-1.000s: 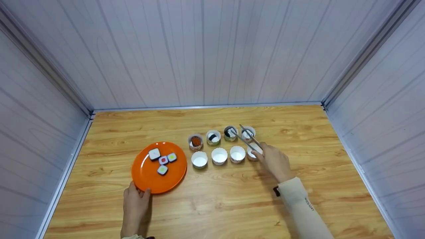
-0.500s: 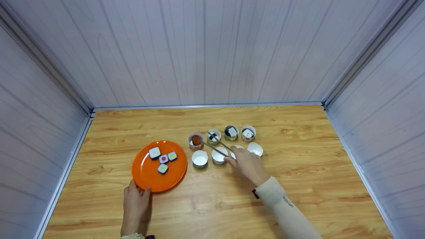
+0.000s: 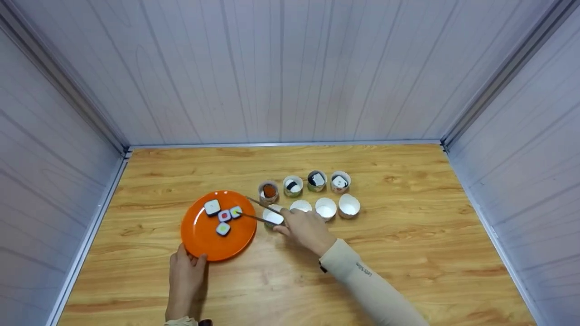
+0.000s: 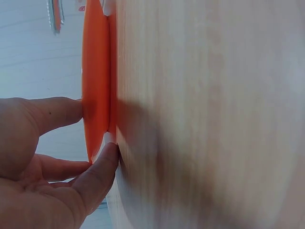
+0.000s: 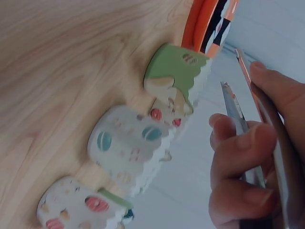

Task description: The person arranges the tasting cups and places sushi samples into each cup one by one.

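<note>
R hand [image 3: 304, 228], gripping metal tongs [image 3: 260, 219] w/ arms spread apart, had swung L approx. 1 sec after hovering over the far-row cups [image 3: 340, 189]. It had crossed the near-row cups [image 3: 349, 207] to the R side of the orange plate [image 3: 204, 242]. One tip lay over the yellow-centred piece [image 3: 236, 212]; contact: couldn't tell. Meaning: tongs within reach, nothing pinched yet. White piece [image 3: 212, 207], red-centred piece [image 3: 224, 216] & green-centred piece [image 3: 223, 228] sat on the plate, unmoved. L hand [image 3: 186, 271] held its near-L rim throughout, thumb & fingers.
</note>
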`<state>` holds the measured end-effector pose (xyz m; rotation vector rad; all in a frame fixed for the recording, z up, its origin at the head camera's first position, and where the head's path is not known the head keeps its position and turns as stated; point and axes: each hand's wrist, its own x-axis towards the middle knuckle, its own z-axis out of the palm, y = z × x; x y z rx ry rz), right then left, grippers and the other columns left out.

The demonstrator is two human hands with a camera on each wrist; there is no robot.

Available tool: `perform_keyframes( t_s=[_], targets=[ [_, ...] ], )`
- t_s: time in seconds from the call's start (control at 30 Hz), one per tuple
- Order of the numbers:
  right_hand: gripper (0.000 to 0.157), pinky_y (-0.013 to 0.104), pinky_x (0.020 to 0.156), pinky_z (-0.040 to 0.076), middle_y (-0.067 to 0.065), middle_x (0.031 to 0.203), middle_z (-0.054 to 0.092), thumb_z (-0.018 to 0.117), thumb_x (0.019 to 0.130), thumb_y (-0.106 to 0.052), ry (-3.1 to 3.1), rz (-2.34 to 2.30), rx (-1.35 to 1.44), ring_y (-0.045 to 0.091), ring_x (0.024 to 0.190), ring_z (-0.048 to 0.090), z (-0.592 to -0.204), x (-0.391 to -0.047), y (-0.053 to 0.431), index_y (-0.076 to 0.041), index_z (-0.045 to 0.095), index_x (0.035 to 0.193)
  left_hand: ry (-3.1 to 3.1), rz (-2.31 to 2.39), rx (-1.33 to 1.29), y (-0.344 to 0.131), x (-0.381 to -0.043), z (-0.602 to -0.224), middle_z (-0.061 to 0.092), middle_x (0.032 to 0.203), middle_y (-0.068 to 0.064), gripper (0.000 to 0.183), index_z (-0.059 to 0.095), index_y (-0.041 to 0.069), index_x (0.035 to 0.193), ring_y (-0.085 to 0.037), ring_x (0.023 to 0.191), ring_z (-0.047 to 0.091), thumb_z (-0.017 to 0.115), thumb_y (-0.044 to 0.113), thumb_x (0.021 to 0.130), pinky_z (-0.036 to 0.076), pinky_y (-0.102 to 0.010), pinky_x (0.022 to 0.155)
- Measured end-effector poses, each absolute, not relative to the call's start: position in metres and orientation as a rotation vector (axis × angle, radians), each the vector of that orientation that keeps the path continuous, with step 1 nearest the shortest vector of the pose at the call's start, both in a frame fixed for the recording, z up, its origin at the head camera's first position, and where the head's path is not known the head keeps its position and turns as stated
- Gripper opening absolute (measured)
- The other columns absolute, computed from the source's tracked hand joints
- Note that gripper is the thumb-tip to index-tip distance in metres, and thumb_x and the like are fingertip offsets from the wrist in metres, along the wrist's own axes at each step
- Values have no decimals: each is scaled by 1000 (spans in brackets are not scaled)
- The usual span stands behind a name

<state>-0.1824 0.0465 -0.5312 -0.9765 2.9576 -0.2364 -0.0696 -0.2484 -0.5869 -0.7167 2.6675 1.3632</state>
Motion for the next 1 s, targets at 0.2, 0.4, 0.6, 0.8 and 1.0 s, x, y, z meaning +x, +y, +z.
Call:
perform_keyframes(
  t_s=[0.2,0.4,0.6,0.8,1.0],
  targets=[
    [44,46,55,53,4,86,67,59,96,-55,2928,-146,-952,26,70,66,-536,-185,32,-13,65,109,2663,1353,-731,-248,-69,-587,32,137,-36,62,25,-14,147,-48,130,32,58,8,99,33,-59,109],
    [47,40,46,48,4,79,62,60,94,-57,2913,-56,-931,24,62,62,-535,-186,21,-12,65,104,2636,1343,-776,-247,-70,-586,30,139,-36,63,24,-13,148,-47,131,31,58,10,100,32,-59,109],
    [44,36,41,47,3,72,60,63,93,-55,2978,43,-1009,22,55,59,-536,-186,15,-11,65,94,2676,1394,-714,-247,-67,-587,32,136,-37,64,24,-15,147,-48,129,33,59,7,99,34,-59,108],
    [41,37,41,46,3,72,61,64,94,-53,2987,41,-1004,22,54,58,-535,-187,12,-12,65,90,2658,1412,-722,-247,-68,-587,31,138,-37,63,25,-15,147,-49,132,33,58,6,99,36,-57,108],
    [40,38,43,48,3,74,63,65,94,-52,2966,29,-989,23,55,59,-535,-188,11,-13,66,89,2631,1404,-756,-246,-69,-587,30,140,-36,63,24,-14,148,-48,133,31,57,8,100,35,-57,109]
  ],
)
